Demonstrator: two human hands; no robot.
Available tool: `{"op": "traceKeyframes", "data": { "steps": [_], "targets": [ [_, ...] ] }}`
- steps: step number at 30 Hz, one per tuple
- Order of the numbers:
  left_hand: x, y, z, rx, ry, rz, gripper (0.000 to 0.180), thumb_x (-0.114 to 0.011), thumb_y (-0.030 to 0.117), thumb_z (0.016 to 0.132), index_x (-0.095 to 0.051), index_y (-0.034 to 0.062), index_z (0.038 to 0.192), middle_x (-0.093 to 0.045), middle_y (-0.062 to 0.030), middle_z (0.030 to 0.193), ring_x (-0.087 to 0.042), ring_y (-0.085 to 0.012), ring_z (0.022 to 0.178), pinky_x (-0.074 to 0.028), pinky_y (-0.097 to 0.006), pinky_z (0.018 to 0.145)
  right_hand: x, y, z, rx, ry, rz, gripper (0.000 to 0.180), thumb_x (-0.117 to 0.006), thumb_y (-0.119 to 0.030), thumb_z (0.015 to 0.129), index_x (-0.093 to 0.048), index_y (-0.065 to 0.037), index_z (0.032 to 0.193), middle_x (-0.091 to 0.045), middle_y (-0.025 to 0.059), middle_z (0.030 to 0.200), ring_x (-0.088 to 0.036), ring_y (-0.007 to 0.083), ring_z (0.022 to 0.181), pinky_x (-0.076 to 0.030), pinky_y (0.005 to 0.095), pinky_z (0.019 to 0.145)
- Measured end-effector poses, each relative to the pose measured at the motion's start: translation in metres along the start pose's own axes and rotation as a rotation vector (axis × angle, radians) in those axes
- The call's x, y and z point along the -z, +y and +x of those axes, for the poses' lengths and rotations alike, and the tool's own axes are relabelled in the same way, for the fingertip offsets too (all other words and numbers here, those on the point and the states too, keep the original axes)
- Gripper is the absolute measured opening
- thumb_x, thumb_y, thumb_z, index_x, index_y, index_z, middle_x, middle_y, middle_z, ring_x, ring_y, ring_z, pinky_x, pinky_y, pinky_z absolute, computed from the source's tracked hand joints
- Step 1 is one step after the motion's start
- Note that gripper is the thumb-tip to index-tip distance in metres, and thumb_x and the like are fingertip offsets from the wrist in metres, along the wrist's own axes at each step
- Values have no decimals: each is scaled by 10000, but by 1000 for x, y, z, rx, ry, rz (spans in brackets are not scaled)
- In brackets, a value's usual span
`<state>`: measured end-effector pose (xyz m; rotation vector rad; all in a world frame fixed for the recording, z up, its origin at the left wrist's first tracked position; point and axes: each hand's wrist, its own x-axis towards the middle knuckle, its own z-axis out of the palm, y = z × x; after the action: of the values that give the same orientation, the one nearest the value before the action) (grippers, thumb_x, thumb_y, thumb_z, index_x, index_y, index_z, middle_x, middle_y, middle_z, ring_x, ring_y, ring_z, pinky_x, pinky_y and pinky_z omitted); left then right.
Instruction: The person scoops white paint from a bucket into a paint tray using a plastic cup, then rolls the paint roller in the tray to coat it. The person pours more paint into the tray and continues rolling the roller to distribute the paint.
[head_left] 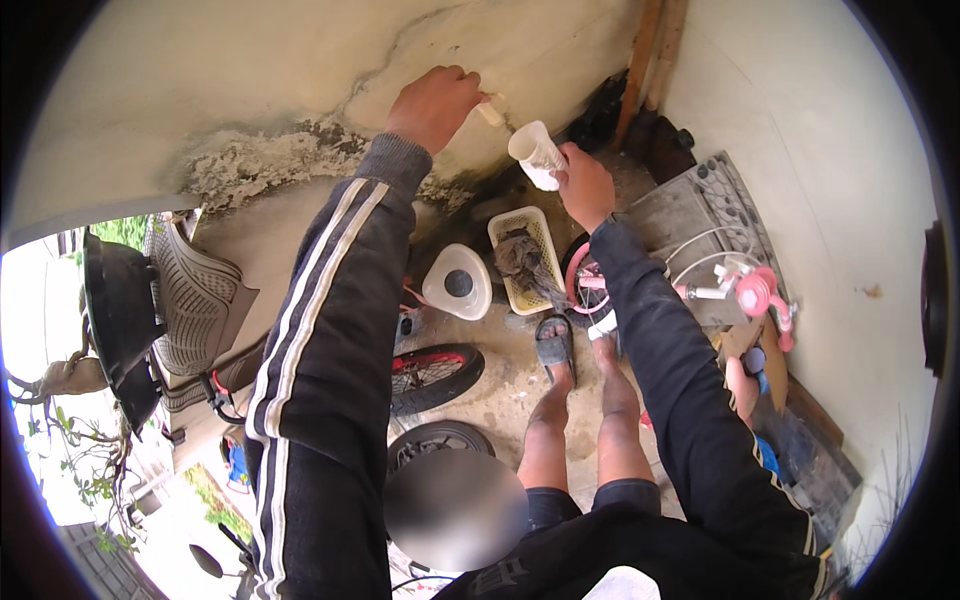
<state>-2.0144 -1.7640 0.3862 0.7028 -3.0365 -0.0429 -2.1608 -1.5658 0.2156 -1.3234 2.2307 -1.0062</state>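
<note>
Holding cup [540,160] (white), right hand [588,188] outstretched, left hand [436,105] farther

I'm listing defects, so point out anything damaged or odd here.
The wall looks damaged: a rough, flaking patch spreads to the left of the left hand, and a jagged dark crack runs above it. Both look odd against the mostly smooth, pale surface around them.

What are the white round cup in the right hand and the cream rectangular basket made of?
The white round cup may be plastic or paper, fairly matte: its wall looks thin and pale. The cream rectangular basket is probably moulded plastic, dull: rows of small holes pierce its sides.
</note>
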Motion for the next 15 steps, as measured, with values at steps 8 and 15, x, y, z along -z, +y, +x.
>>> {"op": "traceKeyframes", "data": {
  "steps": [8, 15],
  "targets": [
    [-7, 10, 10, 200, 15, -59, 328, -620, 334, 1002, -746, 39, 936, -692, -160, 917, -684, -373, 927, -551, -500, 803, -26, -11, 35, 72, 14, 135, 296, -744, -100, 885, -632, -80, 1158, -722, 165, 1040, -681, 412, 994, -529, 496, 798],
    [-7, 21, 12, 319, 36, -59, 312, -647, 322, 990, -761, 39, 926, -708, -161, 921, -695, -375, 917, -559, -500, 798, -36, -11, 37, 54, -12, 168, 308, -730, -55, 886, -635, -73, 1179, -725, 182, 1022, -687, 413, 988, -536, 478, 809]
  ]
}}
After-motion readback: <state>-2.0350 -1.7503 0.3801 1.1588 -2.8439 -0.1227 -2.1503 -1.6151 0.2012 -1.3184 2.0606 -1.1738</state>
